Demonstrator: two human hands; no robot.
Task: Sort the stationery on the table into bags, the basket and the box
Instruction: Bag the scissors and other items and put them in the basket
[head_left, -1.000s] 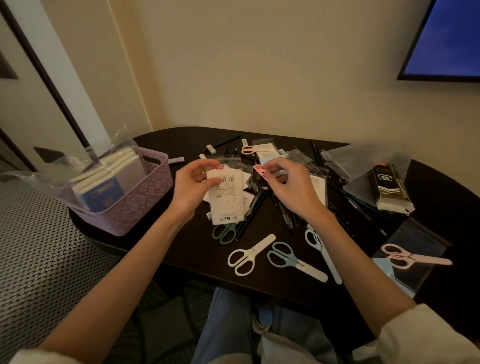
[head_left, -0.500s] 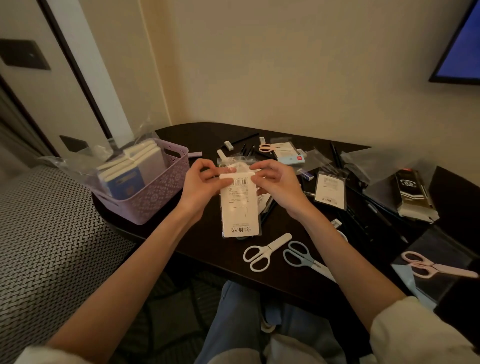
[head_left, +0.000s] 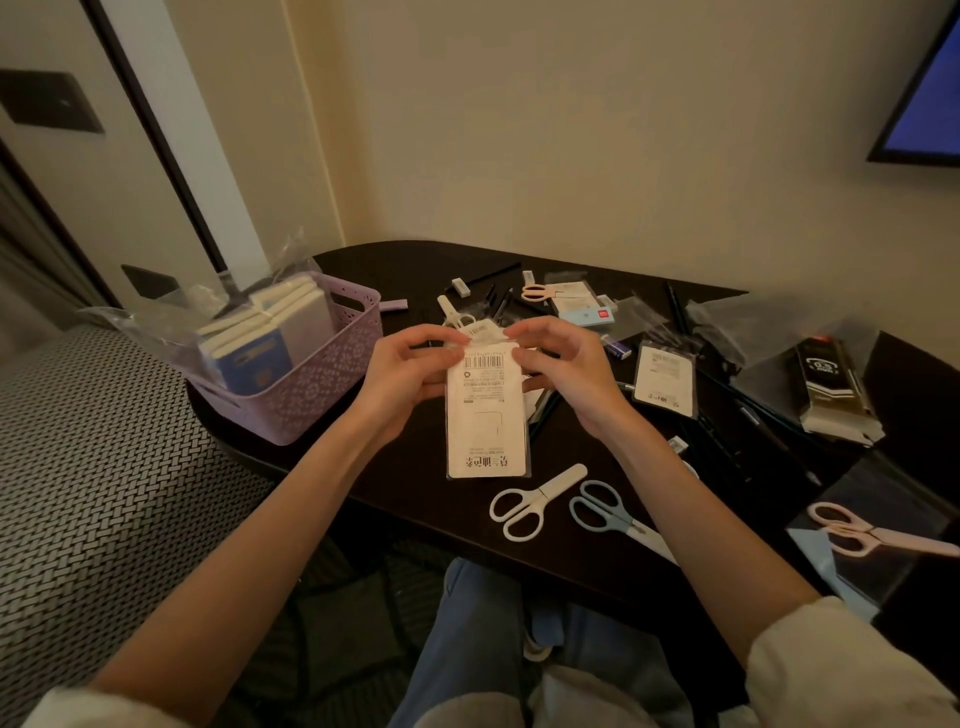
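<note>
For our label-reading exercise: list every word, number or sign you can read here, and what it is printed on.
"0.5": on the black pen box at the right.
Barcode, no legible digits: on the white packet held by the left hand and the right hand.
All other print: too small or blurred.

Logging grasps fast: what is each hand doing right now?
Left hand: pinches the top of the white packaging bag.
Right hand: pinches the same bag's top.
</note>
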